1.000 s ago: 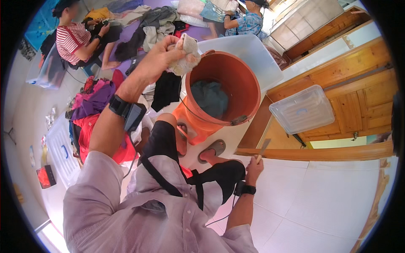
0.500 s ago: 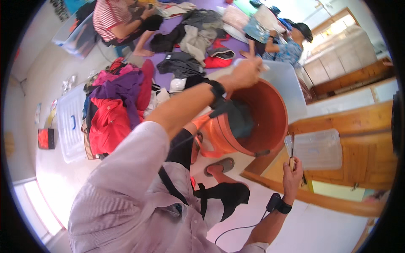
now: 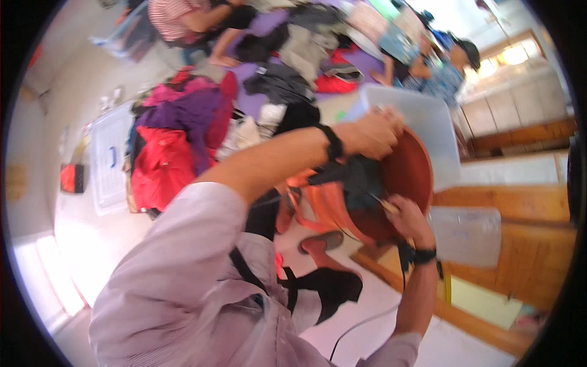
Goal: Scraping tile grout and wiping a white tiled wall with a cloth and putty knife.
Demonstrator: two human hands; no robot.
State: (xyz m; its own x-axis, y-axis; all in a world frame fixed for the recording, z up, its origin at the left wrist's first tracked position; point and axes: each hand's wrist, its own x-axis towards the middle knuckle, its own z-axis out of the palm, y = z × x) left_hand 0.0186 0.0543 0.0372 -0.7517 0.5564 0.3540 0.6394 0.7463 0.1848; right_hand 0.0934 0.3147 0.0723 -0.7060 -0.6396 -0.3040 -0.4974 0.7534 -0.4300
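Observation:
An orange-red bucket (image 3: 411,162) leans toward my right, its mouth turned to the side. My left hand (image 3: 374,133) is closed at its far rim; the fingertips are blurred. In my right hand (image 3: 411,219), at the near side of the mouth, is a thin tool with a pale wooden handle (image 3: 390,207). Its slim dark end points into the bucket, toward a dark grey-green patch (image 3: 362,177) inside. I cannot make out the tool's exact kind or whether its tip touches anything. A translucent plastic bin (image 3: 445,137) stands just behind the bucket.
Piled clothes (image 3: 165,165) lie at left beside a clear storage box lid (image 3: 110,162). More clothes (image 3: 281,82) cover a purple mat, where two people sit. A translucent lid (image 3: 468,235) rests against wooden furniture (image 3: 532,257) at right. A cable trails from my right wrist.
My right hand has moved up and left, carrying the tool from outside the bucket into its mouth. My left hand remains at the far rim. The whole view has shifted slightly.

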